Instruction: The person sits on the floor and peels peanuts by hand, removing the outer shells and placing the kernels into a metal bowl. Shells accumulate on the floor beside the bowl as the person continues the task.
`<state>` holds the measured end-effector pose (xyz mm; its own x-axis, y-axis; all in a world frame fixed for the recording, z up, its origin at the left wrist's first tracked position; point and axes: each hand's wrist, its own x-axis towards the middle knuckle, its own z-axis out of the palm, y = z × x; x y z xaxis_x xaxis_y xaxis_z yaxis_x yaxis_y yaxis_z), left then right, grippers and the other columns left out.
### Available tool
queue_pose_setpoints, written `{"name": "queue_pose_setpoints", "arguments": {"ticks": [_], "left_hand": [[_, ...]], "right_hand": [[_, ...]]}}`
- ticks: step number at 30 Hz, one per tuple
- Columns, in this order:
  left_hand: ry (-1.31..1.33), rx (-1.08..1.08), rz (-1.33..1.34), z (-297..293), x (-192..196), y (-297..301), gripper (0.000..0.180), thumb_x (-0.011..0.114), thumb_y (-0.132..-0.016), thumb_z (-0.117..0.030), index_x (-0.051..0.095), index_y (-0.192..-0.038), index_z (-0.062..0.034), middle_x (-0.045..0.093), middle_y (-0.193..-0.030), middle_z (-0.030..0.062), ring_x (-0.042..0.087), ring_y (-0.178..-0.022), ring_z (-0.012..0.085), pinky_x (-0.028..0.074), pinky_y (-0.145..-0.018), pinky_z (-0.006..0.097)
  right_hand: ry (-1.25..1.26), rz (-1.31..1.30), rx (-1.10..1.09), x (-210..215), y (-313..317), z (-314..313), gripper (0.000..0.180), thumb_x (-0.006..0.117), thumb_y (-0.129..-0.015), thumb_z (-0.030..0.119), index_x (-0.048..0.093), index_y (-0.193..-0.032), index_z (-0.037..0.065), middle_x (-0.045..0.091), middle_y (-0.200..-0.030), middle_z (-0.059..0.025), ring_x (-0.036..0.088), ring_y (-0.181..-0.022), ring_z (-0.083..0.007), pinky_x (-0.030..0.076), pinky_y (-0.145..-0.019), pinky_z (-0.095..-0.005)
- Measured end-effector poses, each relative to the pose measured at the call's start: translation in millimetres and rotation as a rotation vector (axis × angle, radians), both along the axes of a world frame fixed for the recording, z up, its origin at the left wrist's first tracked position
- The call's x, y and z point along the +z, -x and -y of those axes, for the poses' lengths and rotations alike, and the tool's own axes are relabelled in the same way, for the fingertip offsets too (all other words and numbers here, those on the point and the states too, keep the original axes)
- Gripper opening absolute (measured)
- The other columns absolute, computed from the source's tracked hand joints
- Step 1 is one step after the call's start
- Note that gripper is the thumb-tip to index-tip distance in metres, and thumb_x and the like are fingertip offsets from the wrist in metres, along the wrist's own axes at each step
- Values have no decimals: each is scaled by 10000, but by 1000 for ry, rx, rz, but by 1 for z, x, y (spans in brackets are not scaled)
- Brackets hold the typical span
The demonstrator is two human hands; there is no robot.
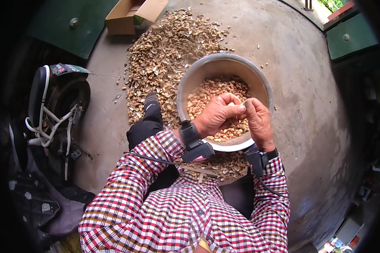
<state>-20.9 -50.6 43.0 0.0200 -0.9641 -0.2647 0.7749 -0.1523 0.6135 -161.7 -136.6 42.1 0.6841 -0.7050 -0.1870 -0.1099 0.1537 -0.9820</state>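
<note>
Two checked sleeves (156, 202), left hand (217, 116) and right hand (257, 122) pinching one peanut (232, 104), one metal bowl (185, 88)

Two hands: left hand (217, 114), right hand (257, 122), each with one black wrist device, so two: left one (195, 143), right one (259, 158). One peanut (236, 104) pinched between the fingertips. One metal bowl (198, 74) of shelled peanut kernels (211, 90), too many to count. One big heap of empty peanut shells (164, 55) on the concrete floor (308, 97), uncountable. One cardboard box (133, 16). One scooter (57, 109). Two green door panels: one (67, 25), the other (350, 40).
</note>
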Motion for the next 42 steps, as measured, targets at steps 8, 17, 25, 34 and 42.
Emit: {"name": "queue_pose_setpoints", "arguments": {"ticks": [8,17,25,34,42], "left_hand": [[-52,-32,-33,0,0,-3,110,645,-851,-110,560,-907,-67,587,-731,26,485,-507,59,335,-410,173],[-7,-45,21,-2,-6,-2,121,664,-842,-125,567,-894,-75,590,-748,10,505,-538,41,345,-423,159],[-19,-63,1,-4,-13,-3,91,652,-845,-119,585,-879,-69,592,-766,-4,534,-593,46,403,-470,174],[-57,-45,-167,-10,-9,-7,106,632,-866,-158,582,-920,-81,579,-737,0,521,-572,60,358,-445,186],[-88,11,-236,-10,-13,-7,132,603,-891,-185,564,-968,-84,578,-815,-5,512,-591,75,342,-432,193]], "right_hand": [[42,36,-15,8,-2,-1,311,554,-934,310,598,-840,16,574,-744,22,490,-678,-38,394,-594,-188],[105,-26,17,-2,-1,1,333,546,-938,316,582,-803,15,529,-705,28,456,-653,-44,377,-569,-207],[187,9,4,4,-6,-5,305,524,-953,239,547,-746,16,497,-679,34,428,-639,-43,362,-550,-221],[552,-44,-74,0,-15,-11,305,570,-914,206,510,-694,3,490,-616,-68,446,-588,-107,367,-514,-289],[282,38,-102,9,-23,-20,271,531,-945,219,545,-773,10,605,-662,-33,547,-591,-70,429,-529,-220]]}}
